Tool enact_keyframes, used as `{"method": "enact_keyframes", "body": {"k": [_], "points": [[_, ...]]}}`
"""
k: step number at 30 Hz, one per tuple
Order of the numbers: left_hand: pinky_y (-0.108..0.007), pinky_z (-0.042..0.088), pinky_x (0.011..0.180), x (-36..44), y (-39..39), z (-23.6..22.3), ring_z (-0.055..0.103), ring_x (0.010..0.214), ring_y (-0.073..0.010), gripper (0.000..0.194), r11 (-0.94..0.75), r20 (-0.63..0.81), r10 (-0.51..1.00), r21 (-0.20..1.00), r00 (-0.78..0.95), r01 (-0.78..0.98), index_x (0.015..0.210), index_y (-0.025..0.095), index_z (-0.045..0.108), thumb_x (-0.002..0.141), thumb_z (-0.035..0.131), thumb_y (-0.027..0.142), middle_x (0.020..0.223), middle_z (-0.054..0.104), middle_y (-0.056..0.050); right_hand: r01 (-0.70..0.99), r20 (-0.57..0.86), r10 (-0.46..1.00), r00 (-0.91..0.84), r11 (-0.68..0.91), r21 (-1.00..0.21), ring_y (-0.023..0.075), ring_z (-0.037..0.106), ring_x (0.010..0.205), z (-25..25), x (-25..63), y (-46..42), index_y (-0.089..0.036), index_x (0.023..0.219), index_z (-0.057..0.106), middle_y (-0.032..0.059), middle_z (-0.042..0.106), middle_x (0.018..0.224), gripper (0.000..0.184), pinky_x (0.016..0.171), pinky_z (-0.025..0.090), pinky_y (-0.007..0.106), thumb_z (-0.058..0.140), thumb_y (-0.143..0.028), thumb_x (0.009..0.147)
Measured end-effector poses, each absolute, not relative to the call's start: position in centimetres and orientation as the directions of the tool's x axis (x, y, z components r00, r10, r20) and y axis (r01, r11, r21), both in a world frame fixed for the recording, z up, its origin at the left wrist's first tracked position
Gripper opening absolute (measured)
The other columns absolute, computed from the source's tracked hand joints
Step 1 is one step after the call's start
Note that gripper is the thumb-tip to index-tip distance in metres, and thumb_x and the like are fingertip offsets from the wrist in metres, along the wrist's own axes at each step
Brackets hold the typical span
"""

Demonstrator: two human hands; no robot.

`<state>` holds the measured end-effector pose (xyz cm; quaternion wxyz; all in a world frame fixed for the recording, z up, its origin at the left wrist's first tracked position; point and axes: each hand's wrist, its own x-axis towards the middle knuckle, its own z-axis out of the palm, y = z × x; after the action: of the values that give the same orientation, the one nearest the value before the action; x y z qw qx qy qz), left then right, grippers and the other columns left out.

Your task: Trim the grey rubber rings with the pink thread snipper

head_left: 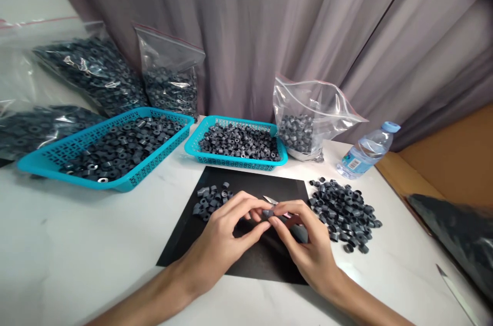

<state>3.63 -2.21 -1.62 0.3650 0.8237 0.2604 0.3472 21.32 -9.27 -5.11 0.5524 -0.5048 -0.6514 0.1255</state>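
Observation:
Fingertips of both my hands pinch one small dark grey plastic piece [268, 213] between them, above a black mat [254, 267]. My left hand [227, 231] closes on it from the left and my right hand [308, 238] from the right. The fingers hide part of its shape. Behind the hands, a pointed metal blade [271, 199] lies on the mat, its rear part mostly covered. A small heap of grey pieces [210, 202] sits on the mat just beyond my left hand. To the right of my right hand spreads a larger pile of hollow, ring-like grey pieces [346, 215].
Two blue plastic baskets [129, 182] [246, 162] of similar pieces stand at the back. Clear zip bags [92, 72] [169, 82] [302, 128] of pieces rest behind them. A water bottle [367, 151] stands right; a knife-like blade [456, 292] lies near the right edge.

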Motion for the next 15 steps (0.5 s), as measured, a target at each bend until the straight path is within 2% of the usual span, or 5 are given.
{"method": "enact_keyframes", "body": {"k": [9,15], "points": [[-0.023,0.047,0.091,3.24,-2.15,-1.36,0.061,0.098,-0.0138,0.013,-0.613,0.38,0.69,0.76,0.616,0.218,0.104,0.031,0.068,0.095,0.06,0.025,0.101,0.058,0.001,0.416,0.56,0.815,0.147,0.463,-0.783,0.0186,0.068,0.086,-5.38,21.27,-9.24,-0.023,0.104,0.065,0.0062,0.069,0.097,0.012,0.064,0.059,0.027,0.061,-0.017,0.094],[-0.025,0.046,0.092,3.11,-2.15,-1.17,0.059,0.101,-0.0157,0.009,-0.619,0.374,0.691,0.749,0.618,0.239,0.101,0.029,0.066,0.093,0.063,0.027,0.108,0.057,-0.001,0.373,0.549,0.814,0.189,0.458,-0.807,0.0175,0.068,0.084,-5.52,21.27,-9.18,-0.023,0.103,0.065,0.0055,0.068,0.097,0.012,0.06,0.058,0.025,0.063,-0.016,0.093]]}}
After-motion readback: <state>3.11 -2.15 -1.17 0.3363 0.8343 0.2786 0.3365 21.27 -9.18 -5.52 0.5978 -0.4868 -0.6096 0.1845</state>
